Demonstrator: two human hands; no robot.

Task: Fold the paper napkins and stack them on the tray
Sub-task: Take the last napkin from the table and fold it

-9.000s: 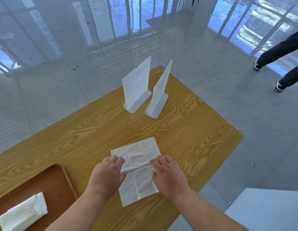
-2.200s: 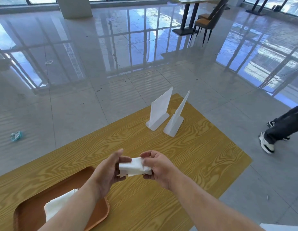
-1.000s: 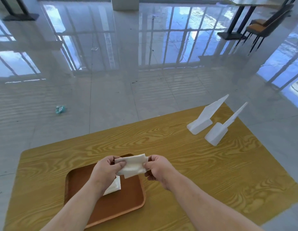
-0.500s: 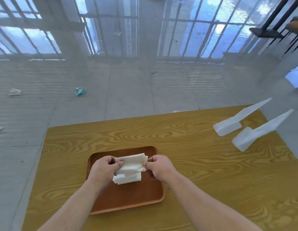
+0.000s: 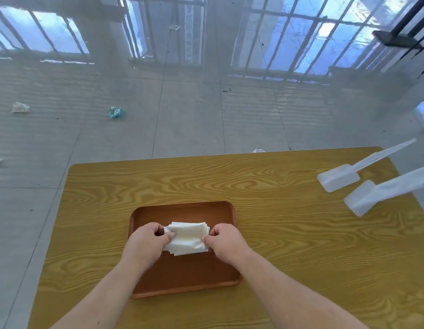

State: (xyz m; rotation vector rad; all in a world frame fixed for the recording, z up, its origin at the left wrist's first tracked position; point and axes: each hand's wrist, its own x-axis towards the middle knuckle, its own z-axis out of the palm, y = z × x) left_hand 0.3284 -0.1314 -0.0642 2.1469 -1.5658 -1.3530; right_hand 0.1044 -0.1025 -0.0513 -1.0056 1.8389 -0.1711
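The left hand (image 5: 145,243) and right hand (image 5: 226,241) each pinch an end of the folded napkin (image 5: 186,238) — likely squaring it onto the pile — low over the tray (image 5: 182,211), mid-tabletop (image 5: 289,233).

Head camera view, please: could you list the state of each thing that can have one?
Folded napkins: stacked on the tray, pinched at both ends.
Tray: flat on the table.
Left hand: gripping the stack.
Right hand: gripping the stack.
Two white stands: upright, empty.
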